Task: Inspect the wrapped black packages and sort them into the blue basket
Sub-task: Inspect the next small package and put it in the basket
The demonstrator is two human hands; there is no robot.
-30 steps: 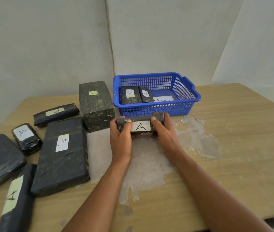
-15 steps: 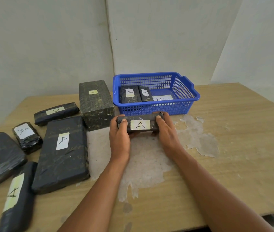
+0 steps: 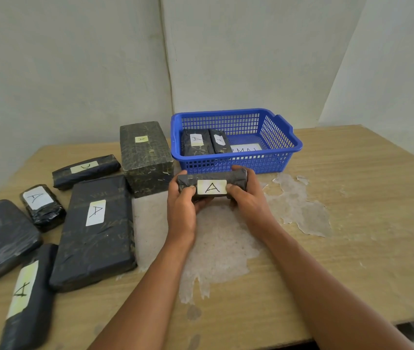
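While sorting is under way: 2 packages lie in the basket, 1 is in hand, 6 wait on the worktop; by my reading, well under half is done.
In hand: a small black package [image 3: 212,183] with a white label marked A facing up; held just in front of the blue basket [image 3: 286,150], apparently clear of the worktop [image 3: 352,223].
Left grip: left hand [image 3: 185,201] grasping the package's left end, thumb on top beside the label.
Right grip: right hand [image 3: 247,197] grasping the right end, thumb likewise on top.
Done: 2 labelled packages [image 3: 197,145] lying side by side in the basket's left part; a white card on the basket floor, its writing partly hidden.
Left: 6 packages [image 3: 94,231] at the left of the worktop, from a tall block [image 3: 145,157] beside the basket to a long bar near the front edge.
Step judged: label check, then over the near wall into the basket.
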